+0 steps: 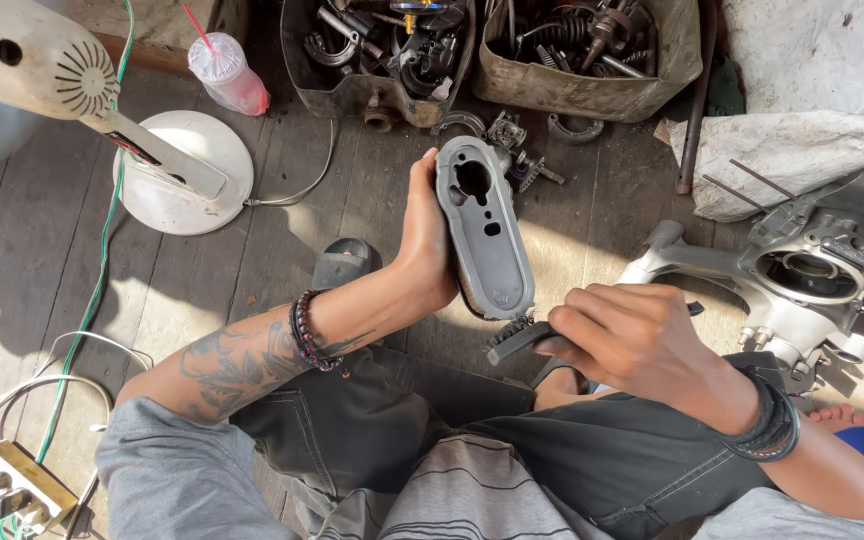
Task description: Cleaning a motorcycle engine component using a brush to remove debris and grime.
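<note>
Grey cover (pixel 485 235) in left hand (pixel 425 240)

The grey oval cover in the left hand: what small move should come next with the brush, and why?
Probably bring the brush up onto the lower end of the grey cover. The left hand holds the cover upright, and the right hand has the bristles just below its bottom edge.

No packages, signs or screens observed. One label: a narrow dark label with red patch (pixel 138 150) on the white fan's neck, far left.
</note>
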